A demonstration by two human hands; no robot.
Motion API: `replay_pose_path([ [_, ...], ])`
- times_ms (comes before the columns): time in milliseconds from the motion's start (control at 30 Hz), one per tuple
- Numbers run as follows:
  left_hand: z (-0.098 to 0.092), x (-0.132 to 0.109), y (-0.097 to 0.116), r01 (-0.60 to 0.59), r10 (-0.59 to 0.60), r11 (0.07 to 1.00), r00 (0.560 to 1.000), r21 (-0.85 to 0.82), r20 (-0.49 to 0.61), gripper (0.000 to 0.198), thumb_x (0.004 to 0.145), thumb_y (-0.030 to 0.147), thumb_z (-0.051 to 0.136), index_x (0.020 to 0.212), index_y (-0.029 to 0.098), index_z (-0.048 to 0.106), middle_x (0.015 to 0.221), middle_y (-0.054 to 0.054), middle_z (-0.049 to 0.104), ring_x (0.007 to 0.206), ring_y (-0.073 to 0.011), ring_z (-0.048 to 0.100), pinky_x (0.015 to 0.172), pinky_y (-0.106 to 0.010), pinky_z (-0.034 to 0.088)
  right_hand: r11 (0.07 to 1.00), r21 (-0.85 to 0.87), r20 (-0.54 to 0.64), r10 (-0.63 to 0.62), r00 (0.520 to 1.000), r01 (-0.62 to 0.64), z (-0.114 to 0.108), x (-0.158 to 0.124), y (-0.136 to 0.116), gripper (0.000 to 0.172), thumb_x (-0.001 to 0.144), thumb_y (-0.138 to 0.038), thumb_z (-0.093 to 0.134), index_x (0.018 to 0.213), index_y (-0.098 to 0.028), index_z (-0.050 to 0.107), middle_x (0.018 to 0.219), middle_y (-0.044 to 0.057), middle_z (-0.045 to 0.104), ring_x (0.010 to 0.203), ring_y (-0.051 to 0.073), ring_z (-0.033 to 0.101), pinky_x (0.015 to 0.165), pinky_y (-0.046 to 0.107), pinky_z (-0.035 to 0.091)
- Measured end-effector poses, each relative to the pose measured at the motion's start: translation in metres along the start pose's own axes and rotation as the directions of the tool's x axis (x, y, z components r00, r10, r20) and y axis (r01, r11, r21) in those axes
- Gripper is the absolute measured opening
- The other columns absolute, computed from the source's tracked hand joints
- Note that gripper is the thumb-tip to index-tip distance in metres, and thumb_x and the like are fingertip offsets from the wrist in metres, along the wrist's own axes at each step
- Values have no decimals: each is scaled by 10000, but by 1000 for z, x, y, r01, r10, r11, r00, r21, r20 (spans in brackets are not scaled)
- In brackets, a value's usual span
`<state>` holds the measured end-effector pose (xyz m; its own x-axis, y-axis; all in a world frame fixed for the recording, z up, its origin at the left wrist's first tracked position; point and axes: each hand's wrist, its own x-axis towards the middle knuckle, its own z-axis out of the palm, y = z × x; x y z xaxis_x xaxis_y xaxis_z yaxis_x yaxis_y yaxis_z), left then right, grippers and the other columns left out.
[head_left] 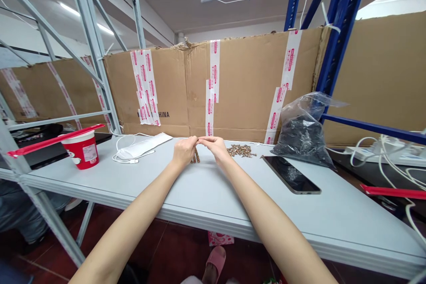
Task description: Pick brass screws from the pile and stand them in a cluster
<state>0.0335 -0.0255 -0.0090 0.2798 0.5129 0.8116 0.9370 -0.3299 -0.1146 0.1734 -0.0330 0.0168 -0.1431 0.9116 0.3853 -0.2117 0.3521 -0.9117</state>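
Well, the left hand and the right hand sit together near the far edge of the worktop, about midway along it, with bare forearms reaching in from the near edge. Their fingertips meet in a closed pinch, and anything held between them is too small to tell. Just below the left hand, a short line of small copper-coloured pieces lies on the white surface, partly hidden by the fingers. A loose pile of similar pieces sits just beside the right hand, toward the far edge.

Further right, a black smartphone lies flat, and past it, at the far edge, stands a clear plastic bag of dark pieces. Toward the left end, a white cable loops around and beside a flat white pouch. Beyond them, near the far left corner, stands a red and white paper cup, with a long red strip resting across its top and sticking out past the worktop's left end.

Taped cardboard sheets stand along the far side, between a grey metal rack and a blue metal rack. Off the right end, a white power strip sits tangled in white cables, and a pink slipper shows on the red floor below the near edge
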Motion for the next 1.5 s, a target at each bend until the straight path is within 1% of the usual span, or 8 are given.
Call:
replay_pose_path([
  [267,4,0,-3,84,-84,996,996,-7,16,434,929,399,152,738,193,483,602,-22,567,579,-150,529,544,-243,277,995,-21,-7,-101,995,101,1,3,3,206,538,-316,707,685,-173,688,791,64,690,802,190,610,782,327,454],
  [533,5,0,-7,40,-35,996,997,-75,65,340,923,409,221,1076,179,419,743,-21,617,641,-154,582,574,-229,336,992,-91,-42,-92,995,88,-5,4,6,235,558,-337,688,711,-159,684,793,69,687,785,188,606,737,317,453],
  [767,3,0,-10,-68,74,995,994,-78,81,266,923,332,281,1005,194,493,761,-34,628,675,-137,587,604,-221,364,987,-133,-69,-96,993,86,-6,9,13,257,543,-359,690,710,-164,689,782,66,690,764,190,606,702,311,459],
  [900,3,0,-10,10,-8,998,999,-60,37,279,925,303,273,914,199,531,716,-13,608,651,-125,559,599,-220,353,986,-139,-116,-105,988,89,-10,10,12,256,558,-355,677,728,-165,693,802,78,689,762,197,605,684,316,458],
  [1100,5,2,-21,100,-104,987,994,-128,-28,256,893,336,372,863,209,592,853,-36,594,824,-158,512,649,-244,365,989,-114,-144,-112,983,96,-12,11,12,242,550,-331,687,726,-165,691,808,78,688,790,197,606,741,324,452],
  [1233,17,-3,-39,203,-199,960,979,-191,41,140,839,288,487,862,199,592,844,-39,602,820,-172,504,679,-270,381,991,-103,-107,-93,990,82,-11,10,13,252,544,-338,691,722,-160,685,808,81,688,792,202,608,730,322,453],
  [1367,28,-8,-52,367,-358,907,930,-205,83,96,795,255,549,866,191,561,835,-33,601,782,-163,513,652,-263,374,990,-117,-91,-93,992,82,-10,10,14,245,552,-333,694,726,-160,685,814,81,689,799,203,610,731,322,453],
  [1500,33,-11,-55,414,-374,889,903,-198,210,99,758,275,591,728,182,582,788,-23,599,738,-157,514,637,-259,360,988,-133,-82,-94,992,82,-10,9,15,255,558,-337,694,738,-156,688,805,79,691,791,198,612,725,318,461],
])
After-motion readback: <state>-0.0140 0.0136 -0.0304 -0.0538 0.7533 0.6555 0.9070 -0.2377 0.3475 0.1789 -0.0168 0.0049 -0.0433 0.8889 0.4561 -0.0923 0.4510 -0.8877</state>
